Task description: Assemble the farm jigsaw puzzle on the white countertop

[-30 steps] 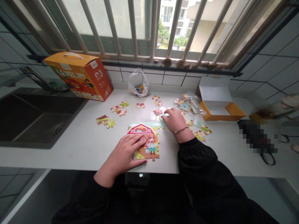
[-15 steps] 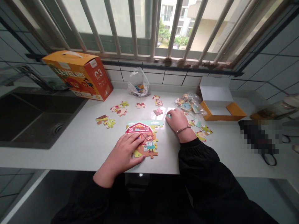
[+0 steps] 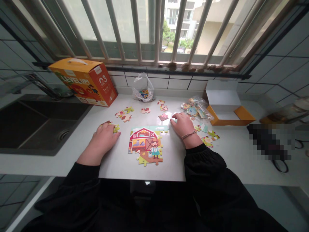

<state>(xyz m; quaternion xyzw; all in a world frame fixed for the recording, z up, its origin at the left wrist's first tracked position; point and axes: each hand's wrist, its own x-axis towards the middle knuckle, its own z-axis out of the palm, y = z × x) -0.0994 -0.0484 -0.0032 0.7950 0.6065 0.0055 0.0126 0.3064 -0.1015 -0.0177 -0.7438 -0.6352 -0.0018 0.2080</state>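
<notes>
The partly assembled jigsaw puzzle (image 3: 145, 145), with a red barn and a farmer, lies flat on the counter between my hands. My left hand (image 3: 102, 140) rests over loose puzzle pieces (image 3: 116, 128) to its left, thumb apart from the fingers, partly covering a brown piece. To the right of the puzzle's top edge, my right hand (image 3: 182, 125) is closed at the fingertips on a pale blue puzzle piece (image 3: 174, 119), mostly hidden. A pink piece (image 3: 163, 117) lies just left of those fingers. Several green and blue pieces (image 3: 212, 135) are beside my right wrist.
Along the back stand an orange puzzle box (image 3: 89, 83), a clear bag of pieces (image 3: 144, 88), another plastic bag of pieces (image 3: 194, 108) and an open box (image 3: 229, 120). More loose pieces (image 3: 124, 114) lie behind the puzzle. A dark sink (image 3: 36, 129) is at the left.
My left hand has lifted off the puzzle and moved left onto the loose pieces, uncovering the barn's window with birds. My right hand stays nearly in place.
</notes>
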